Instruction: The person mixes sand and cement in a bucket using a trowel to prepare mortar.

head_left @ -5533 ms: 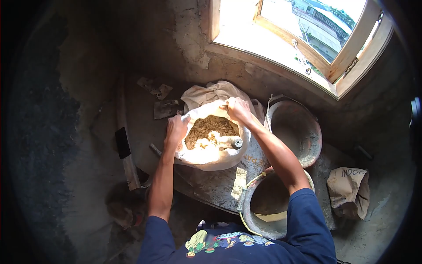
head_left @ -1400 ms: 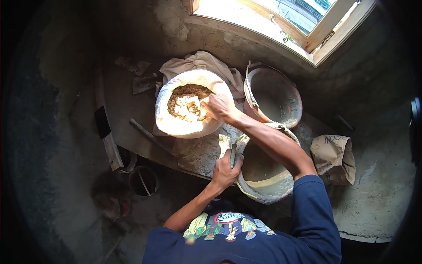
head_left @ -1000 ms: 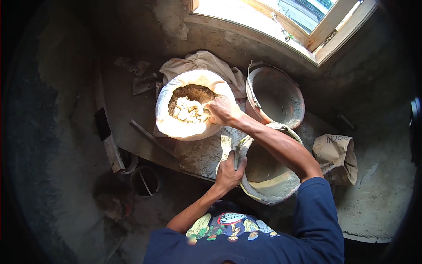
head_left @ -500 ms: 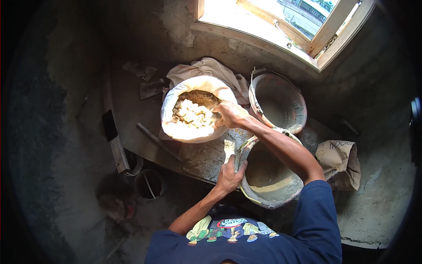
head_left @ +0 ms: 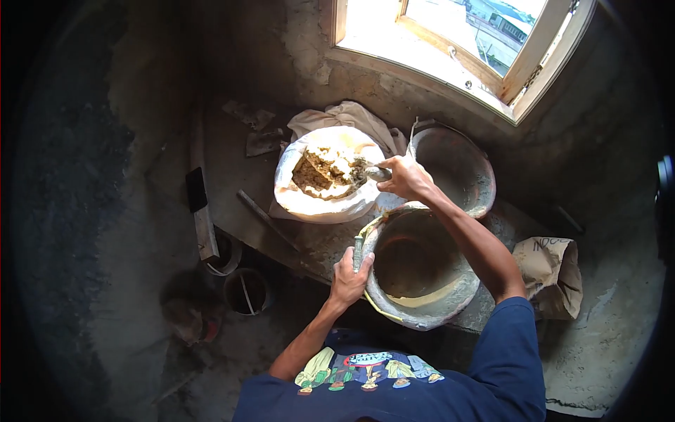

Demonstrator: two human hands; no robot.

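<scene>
My right hand (head_left: 408, 177) is closed on the handle of a trowel (head_left: 378, 174), whose working end dips into the right side of an open white sack (head_left: 292, 200). Pale, crumbly powder (head_left: 325, 171) fills the sack, with sunlight falling on it. Lower down, my left hand (head_left: 350, 278) is closed on a mortar-crusted scraper (head_left: 358, 247), seen nearly edge-on beside the left rim of the near bucket (head_left: 422, 318). That bucket has dried residue around its wall, and its bottom lies partly in shade.
A second crusted bucket (head_left: 485, 165) stands behind, under the open window (head_left: 517, 105). To the right is a crumpled paper bag (head_left: 545, 264). Leftward are a long wooden bar (head_left: 205, 235), a short stick (head_left: 264, 218) and a dark pail (head_left: 247, 292) lower down.
My right hand has drawn back rightward from inside the sack, bringing the trowel handle into sight. My left hand has turned the scraper from flat to nearly edge-on. The view has shifted slightly.
</scene>
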